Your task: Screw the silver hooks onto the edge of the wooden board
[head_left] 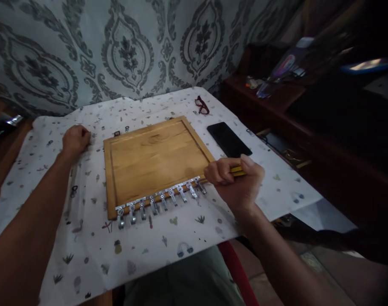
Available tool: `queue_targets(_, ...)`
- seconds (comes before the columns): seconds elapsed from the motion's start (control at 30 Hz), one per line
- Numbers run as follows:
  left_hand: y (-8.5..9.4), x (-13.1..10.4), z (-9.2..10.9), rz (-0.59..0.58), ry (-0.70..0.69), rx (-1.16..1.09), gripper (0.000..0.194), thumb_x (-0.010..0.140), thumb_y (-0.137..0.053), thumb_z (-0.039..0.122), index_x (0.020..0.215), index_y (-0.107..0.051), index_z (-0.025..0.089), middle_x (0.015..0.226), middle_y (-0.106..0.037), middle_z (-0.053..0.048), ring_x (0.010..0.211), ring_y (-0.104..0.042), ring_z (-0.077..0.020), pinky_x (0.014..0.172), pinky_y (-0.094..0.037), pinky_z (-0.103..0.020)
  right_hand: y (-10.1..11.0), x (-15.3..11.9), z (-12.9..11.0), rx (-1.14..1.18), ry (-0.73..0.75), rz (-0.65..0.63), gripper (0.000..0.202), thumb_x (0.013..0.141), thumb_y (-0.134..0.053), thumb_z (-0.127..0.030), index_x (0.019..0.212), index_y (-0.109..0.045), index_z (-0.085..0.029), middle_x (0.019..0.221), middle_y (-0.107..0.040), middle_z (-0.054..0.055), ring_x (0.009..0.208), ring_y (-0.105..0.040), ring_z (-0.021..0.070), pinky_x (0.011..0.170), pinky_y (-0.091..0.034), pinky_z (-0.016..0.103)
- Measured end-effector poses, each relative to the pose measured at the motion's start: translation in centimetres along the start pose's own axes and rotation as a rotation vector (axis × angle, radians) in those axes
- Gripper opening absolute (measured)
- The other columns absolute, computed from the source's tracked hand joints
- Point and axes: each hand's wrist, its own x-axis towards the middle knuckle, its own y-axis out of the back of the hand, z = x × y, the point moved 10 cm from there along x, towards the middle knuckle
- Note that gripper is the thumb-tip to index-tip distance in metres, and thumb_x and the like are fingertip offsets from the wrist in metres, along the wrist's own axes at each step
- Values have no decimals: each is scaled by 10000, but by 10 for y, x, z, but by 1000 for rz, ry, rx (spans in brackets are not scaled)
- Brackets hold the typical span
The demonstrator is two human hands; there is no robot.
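In the head view, a wooden board (156, 157) is laid flat on the worktop (187, 229), well inside its edges, with a row of metal hooks (153, 203) set along its near edge and their curved ends pointed past it. A slim yellow item (237, 170) is gripped in the closed fingers of the right hand (237, 180), held at the board's near right corner; whether the board is touched cannot be told. The left hand (75, 139) is placed beyond the board's left edge, with a strip of patterned cover left between them; its fingers are curled, but whether anything is held cannot be told. Sideways room at the right is narrowed by a dark phone (229, 139), while eyeglasses (202, 105) are set near the far right edge.
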Motion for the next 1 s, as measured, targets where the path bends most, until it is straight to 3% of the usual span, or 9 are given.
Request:
queue_targets(0.1, 14, -4, 18, 71, -14, -76, 158, 883, -536, 339, 768, -535, 231, 794, -629, -16, 992, -650, -269, 1029, -522, -474, 3, -2, 0, -6, 9, 22, 721, 854, -561, -734, 420, -253, -247, 391, -197, -54, 386, -161, 94, 442, -179, 315)
queue_targets(0.17, 19, -12, 45, 69, -74, -144, 173, 897, -512, 367, 842, -575, 215, 856, -658, -12, 921, -646, -234, 971, -549, -458, 3, -2, 0, -10, 13, 20, 726, 855, -557, -748, 428, -247, -249, 395, -200, -54, 389, -166, 96, 448, -182, 320)
queue_targets(0.3, 3, -60, 142, -160, -347, -292, 210, 870, -553, 393, 911, -642, 207, 930, -712, -4, 887, -657, -183, 833, -561, -313, 2, -2, -1, 21, 14, -2, 702, 850, -589, -691, 424, -253, -245, 393, -199, -54, 386, -160, 90, 444, -175, 314)
queue_targets(0.43, -15, -148, 257, -490, -745, -390, 175, 902, -554, 321, 897, -674, 193, 921, -734, -27, 882, -672, -188, 828, -521, -316, 5, -2, -1, 17, 3, 28, 702, 825, -606, -701, 406, -265, -253, 387, -194, -52, 384, -145, 92, 440, -172, 317)
queue_targets(0.5, -22, -181, 292, -643, -828, -411, 173, 937, -521, 277, 895, -663, 188, 927, -734, -35, 873, -670, -184, 812, -508, -316, 6, -2, -1, 7, -3, 36, 730, 819, -603, -752, 401, -270, -255, 385, -190, -53, 383, -151, 93, 443, -176, 319)
queue_targets(0.57, -29, -198, 310, -763, -816, -398, 154, 945, -541, 271, 884, -654, 185, 891, -716, -35, 828, -658, -180, 749, -486, -306, 6, -3, -1, 14, 8, 26, 758, 825, -580, -806, 403, -275, -255, 385, -182, -57, 381, -154, 93, 446, -184, 320)
queue_targets(0.7, -45, -205, 320, -925, -750, -373, 105, 928, -552, 206, 907, -651, 177, 843, -694, -22, 762, -637, -164, 696, -466, -287, 6, -4, -2, 40, 33, 20, 766, 843, -534, -845, 415, -283, -262, 389, -184, -61, 397, -164, 100, 452, -191, 321)
queue_targets(0.93, -63, -205, 327, -969, -794, -367, 184, 932, -532, 225, 970, -705, 175, 866, -743, -36, 774, -668, -169, 689, -487, -273, 2, -3, -5, 74, 65, -36, 731, 896, -551, -757, 420, -297, -263, 403, -202, -58, 410, -191, 101, 458, -202, 318)
queue_targets(1.0, -62, -203, 329, -916, -815, -365, 178, 913, -567, 243, 949, -731, 183, 848, -757, -32, 761, -674, -172, 683, -493, -267, 4, -3, -4, 64, 50, -16, 741, 879, -555, -779, 416, -294, -263, 399, -206, -56, 412, -195, 102, 457, -195, 319)
